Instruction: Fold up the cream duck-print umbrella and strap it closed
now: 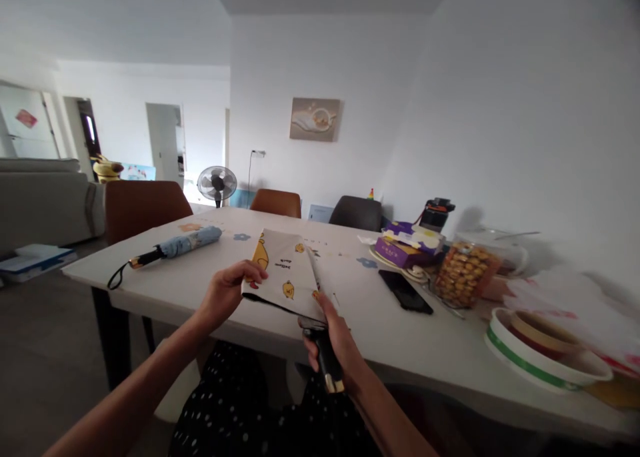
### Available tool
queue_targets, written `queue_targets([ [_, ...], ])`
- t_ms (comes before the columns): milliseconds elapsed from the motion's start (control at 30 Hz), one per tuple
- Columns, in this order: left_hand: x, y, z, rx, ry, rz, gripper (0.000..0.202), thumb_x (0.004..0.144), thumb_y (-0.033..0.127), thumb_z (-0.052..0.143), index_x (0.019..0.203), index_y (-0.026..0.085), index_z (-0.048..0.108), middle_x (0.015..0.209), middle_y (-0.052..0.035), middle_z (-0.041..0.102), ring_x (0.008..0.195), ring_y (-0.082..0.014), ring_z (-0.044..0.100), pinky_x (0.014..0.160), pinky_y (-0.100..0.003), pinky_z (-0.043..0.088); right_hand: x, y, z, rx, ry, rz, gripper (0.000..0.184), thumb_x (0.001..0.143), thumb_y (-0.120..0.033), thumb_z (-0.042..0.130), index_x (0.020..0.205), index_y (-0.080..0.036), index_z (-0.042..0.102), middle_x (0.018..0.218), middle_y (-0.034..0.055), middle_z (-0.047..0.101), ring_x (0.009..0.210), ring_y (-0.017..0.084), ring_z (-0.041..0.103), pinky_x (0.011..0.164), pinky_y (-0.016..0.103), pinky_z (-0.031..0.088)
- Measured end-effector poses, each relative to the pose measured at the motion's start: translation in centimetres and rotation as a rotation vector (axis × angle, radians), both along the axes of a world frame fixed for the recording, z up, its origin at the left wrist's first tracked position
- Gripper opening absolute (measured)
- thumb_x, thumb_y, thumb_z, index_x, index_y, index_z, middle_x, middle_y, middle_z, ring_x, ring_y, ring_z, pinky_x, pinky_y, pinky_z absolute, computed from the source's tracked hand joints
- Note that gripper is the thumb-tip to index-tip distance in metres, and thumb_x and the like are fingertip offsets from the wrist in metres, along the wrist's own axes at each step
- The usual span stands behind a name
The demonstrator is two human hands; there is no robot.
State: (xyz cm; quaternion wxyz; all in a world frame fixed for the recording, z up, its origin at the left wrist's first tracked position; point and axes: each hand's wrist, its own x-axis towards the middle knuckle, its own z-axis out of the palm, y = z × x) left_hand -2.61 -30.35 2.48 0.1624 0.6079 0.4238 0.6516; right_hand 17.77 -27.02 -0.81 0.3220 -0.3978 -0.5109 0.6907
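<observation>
A white umbrella [280, 263] printed with yellow ducks is spread out flat between my hands, over the table's front edge. Its black handle [327, 357] with a gold band points down toward my lap. My left hand [233, 287] pinches the left edge of the duck fabric. My right hand [340, 340] is wrapped round the top of the handle, with the thumb on the fabric's right edge. A folded blue umbrella [190, 242] with a black handle and wrist loop lies on the table to the left, apart from both hands.
On the white table [400, 343], to the right, are a black phone [405, 291], a purple tissue box [400, 251], a jar of round brown snacks [465, 273] and tape rolls [545, 350]. Chairs [276, 203] stand along the far side, with a fan [217, 183] behind.
</observation>
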Motion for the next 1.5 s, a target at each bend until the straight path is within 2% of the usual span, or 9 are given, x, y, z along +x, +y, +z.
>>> queue_targets([
  [200, -1.8, -2.4, -6.4, -0.164, 0.122, 0.014, 0.013, 0.063, 0.012, 0.061, 0.062, 0.024, 0.057, 0.081, -0.0001, 0.066, 0.078, -0.0177, 0.060, 0.076, -0.031, 0.045, -0.8, -3.3, -4.0, -0.029, -0.019, -0.080, 0.047, 0.076, -0.047, 0.054, 0.041, -0.017, 0.046, 0.031, 0.0004, 0.043, 0.022, 0.010, 0.040, 0.023, 0.021, 0.032],
  [300, -3.5, -2.1, -7.7, -0.235, 0.280, 0.085, 0.018, 0.066, 0.010, 0.050, 0.063, 0.024, 0.061, 0.086, -0.0016, 0.068, 0.086, -0.0198, 0.060, 0.082, -0.034, 0.045, -1.3, -3.5, -4.4, -0.115, -0.068, -0.087, 0.048, 0.078, -0.041, 0.052, 0.037, -0.017, 0.043, 0.029, 0.0006, 0.040, 0.021, 0.010, 0.039, 0.022, 0.019, 0.030],
  [467, -2.8, 0.3, -4.5, -0.178, 0.398, 0.405, 0.033, 0.068, 0.008, 0.037, 0.076, 0.023, 0.065, 0.090, -0.0030, 0.068, 0.092, -0.0203, 0.059, 0.092, -0.039, 0.040, -1.9, -2.2, -1.4, -0.148, -0.057, -0.099, 0.039, 0.078, -0.039, 0.054, 0.046, -0.018, 0.047, 0.030, -0.0004, 0.043, 0.021, 0.011, 0.040, 0.022, 0.020, 0.033],
  [567, 0.9, 2.8, -2.1, -0.157, 0.299, 0.268, 0.024, 0.074, 0.017, 0.044, 0.086, 0.023, 0.064, 0.096, -0.0036, 0.067, 0.095, -0.0200, 0.058, 0.091, -0.037, 0.041, -2.0, -0.9, 0.6, -0.127, -0.108, -0.075, 0.038, 0.077, -0.041, 0.054, 0.050, -0.016, 0.050, 0.031, 0.0013, 0.045, 0.023, 0.012, 0.042, 0.023, 0.022, 0.034],
  [700, 5.9, 6.9, -0.9, -0.161, 0.091, 0.125, 0.030, 0.068, 0.021, 0.057, 0.098, 0.018, 0.061, 0.119, -0.0099, 0.058, 0.118, -0.0244, 0.046, 0.104, -0.039, 0.030, -2.6, 1.8, 1.3, 0.077, -0.103, -0.171, 0.038, 0.074, -0.047, 0.057, 0.056, -0.015, 0.051, 0.035, 0.0016, 0.049, 0.025, 0.013, 0.044, 0.024, 0.023, 0.036],
  [900, 7.9, 12.5, -0.7, -0.234, -0.137, 0.046, 0.045, 0.071, 0.023, 0.061, 0.113, 0.014, 0.052, 0.132, -0.0150, 0.047, 0.128, -0.0254, 0.036, 0.108, -0.037, 0.024, -3.5, 6.7, 0.4, 0.293, -0.094, -0.252, 0.033, 0.076, -0.041, 0.054, 0.055, -0.017, 0.046, 0.037, -0.0009, 0.048, 0.028, 0.011, 0.044, 0.029, 0.021, 0.038],
  [1067, 7.2, 15.7, -0.7, -0.370, -0.376, -0.158, 0.033, 0.074, 0.032, 0.059, 0.101, 0.014, 0.056, 0.091, -0.0109, 0.067, 0.085, -0.0227, 0.064, 0.077, -0.035, 0.050, -4.3, 9.4, -0.1, 0.347, -0.125, -0.217, 0.023, 0.072, -0.030, 0.055, 0.055, -0.017, 0.048, 0.036, -0.0022, 0.047, 0.027, 0.011, 0.043, 0.028, 0.022, 0.037],
  [1267, 6.5, 16.6, -2.6, -0.449, -0.664, -0.306, 0.031, 0.070, 0.035, 0.062, 0.086, 0.009, 0.059, 0.071, -0.0117, 0.067, 0.063, -0.0213, 0.065, 0.062, -0.033, 0.053, -4.2, 9.9, -1.1, 0.365, -0.181, -0.163, 0.016, 0.071, -0.022, 0.055, 0.057, -0.015, 0.051, 0.038, -0.0028, 0.049, 0.031, 0.010, 0.045, 0.031, 0.020, 0.038],
  [1500, 5.5, 16.5, -4.1, -0.413, -0.857, -0.236, 0.032, 0.065, 0.032, 0.065, 0.085, 0.008, 0.060, 0.063, -0.0084, 0.065, 0.055, -0.0194, 0.063, 0.054, -0.030, 0.052, -4.7, 9.2, -0.9, 0.326, -0.190, -0.115, 0.016, 0.071, -0.028, 0.060, 0.070, -0.013, 0.056, 0.040, -0.0008, 0.053, 0.032, 0.014, 0.049, 0.031, 0.024, 0.041],
])
